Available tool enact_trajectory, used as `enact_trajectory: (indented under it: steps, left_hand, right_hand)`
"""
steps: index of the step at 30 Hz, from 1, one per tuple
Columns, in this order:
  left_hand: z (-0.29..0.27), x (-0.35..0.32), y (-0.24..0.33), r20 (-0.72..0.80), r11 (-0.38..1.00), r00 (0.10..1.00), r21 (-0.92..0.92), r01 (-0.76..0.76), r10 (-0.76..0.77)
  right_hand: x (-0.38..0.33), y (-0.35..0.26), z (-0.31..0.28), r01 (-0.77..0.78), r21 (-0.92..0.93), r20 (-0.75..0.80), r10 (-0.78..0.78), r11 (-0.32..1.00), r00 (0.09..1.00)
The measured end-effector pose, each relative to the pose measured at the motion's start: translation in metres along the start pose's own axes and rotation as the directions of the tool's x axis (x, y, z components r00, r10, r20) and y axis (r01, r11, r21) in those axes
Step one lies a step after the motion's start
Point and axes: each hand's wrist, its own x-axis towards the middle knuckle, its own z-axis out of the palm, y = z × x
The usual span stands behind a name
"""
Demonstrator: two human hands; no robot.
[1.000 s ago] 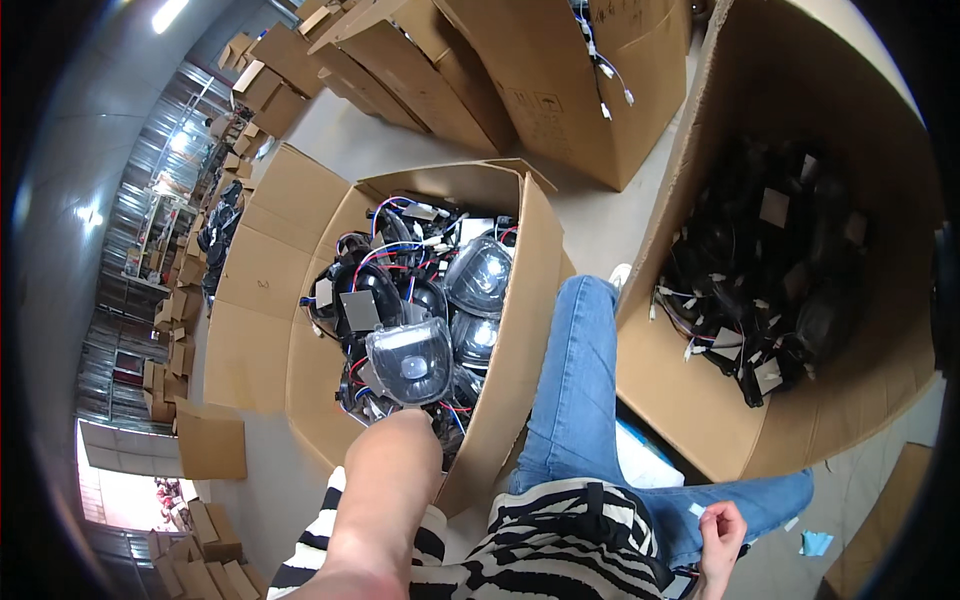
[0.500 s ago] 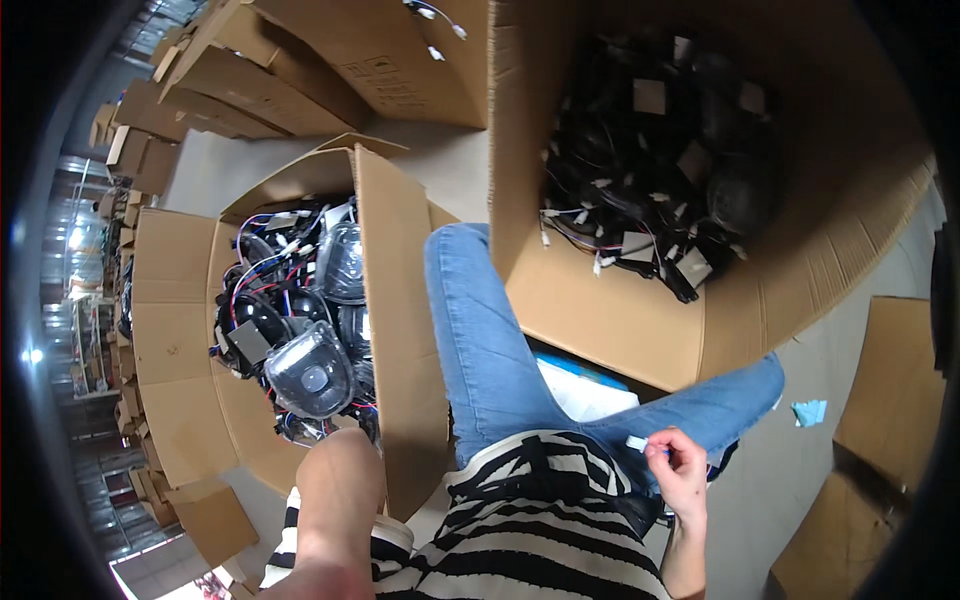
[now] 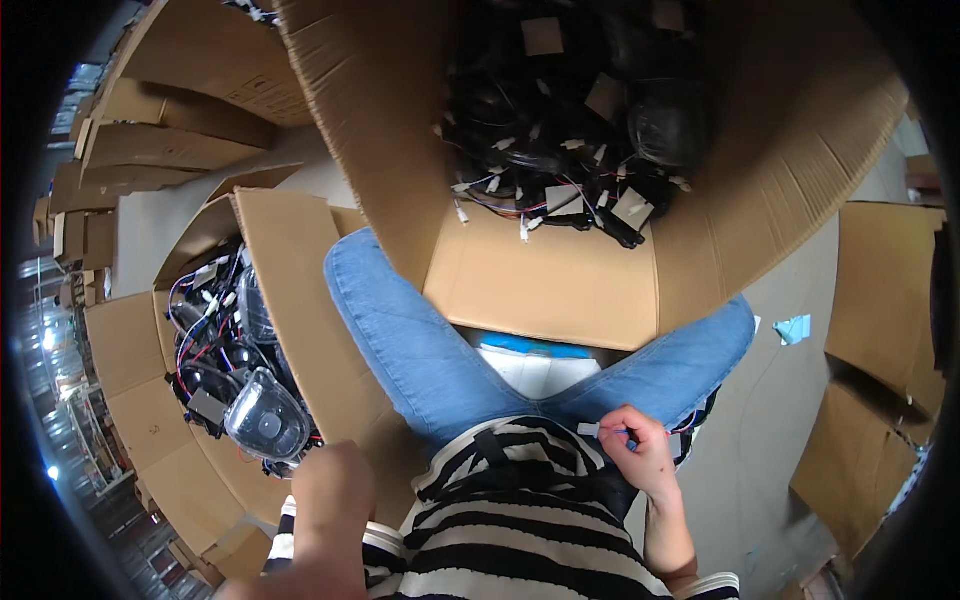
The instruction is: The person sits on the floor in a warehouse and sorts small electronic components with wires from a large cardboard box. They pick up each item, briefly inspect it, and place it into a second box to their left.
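Note:
My left hand (image 3: 330, 490) is low at the near corner of an open cardboard box (image 3: 130, 350) on my left. It is closed around the rear of a clear-lensed headlamp (image 3: 265, 425), which sits just above the pile of black lamps and red and black wires (image 3: 205, 335) in that box. My fingers are hidden behind the back of the hand. My right hand (image 3: 640, 455) rests by my right hip against my striped shirt, pinching a small pen-like stick (image 3: 598, 430) with a white tip.
A bigger cardboard box (image 3: 545, 285) stands between my knees, with several black lamps and tagged wire bundles (image 3: 570, 130) inside. Flattened and stacked cartons lie at the far left (image 3: 170, 140) and right (image 3: 880, 300). A blue scrap (image 3: 793, 328) lies on the grey floor.
The view has swung right, from the left box to the bigger box. My left hand keeps the headlamp over the left box. My right hand has come up nearer my hip.

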Motion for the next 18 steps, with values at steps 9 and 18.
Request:
enact_trajectory:
  steps: [9,18]
  left_hand:
    - [-0.028,-0.214,-0.242,-0.045,-0.112,-0.239,-0.790,0.603,-0.970]
    - [-0.026,-0.334,-0.370,0.013,-0.283,-0.693,-0.918,0.278,-0.721]
  right_hand:
    - [0.014,0.002,-0.016,-0.111,0.064,0.000,0.112,0.992,0.994]
    - [0.032,0.007,-0.030,-0.312,0.176,0.010,0.315,0.934,0.949]
